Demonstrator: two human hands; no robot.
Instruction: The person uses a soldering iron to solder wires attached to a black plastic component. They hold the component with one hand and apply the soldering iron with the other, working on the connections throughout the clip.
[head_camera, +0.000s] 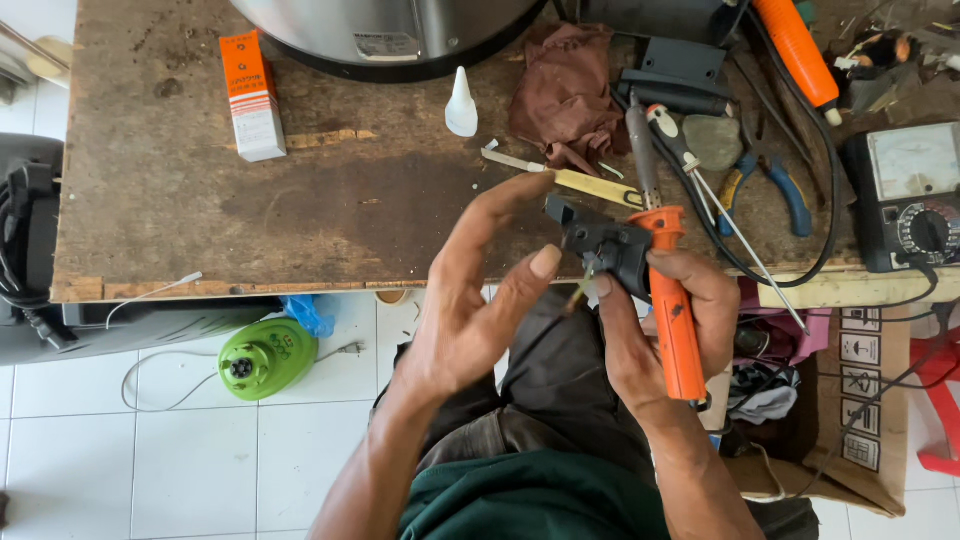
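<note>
My right hand (668, 330) grips an orange-handled soldering iron (672, 315), whose metal shaft points up over the bench. The same hand pinches a small black plastic part (603, 243) with a thin wire sticking down from it. My left hand (480, 295) hovers just left of that part with its fingers spread, palm turned toward it; the thumb tip is near the wire. It holds nothing.
On the worn wooden bench (300, 200) lie an orange and white box (252, 95), a white glue bottle (461, 103), a brown rag (565, 90), a craft knife (565, 178), blue-handled pliers (775, 180) and an analogue multimeter (910, 195). A green round device (265, 357) sits on the tiled floor.
</note>
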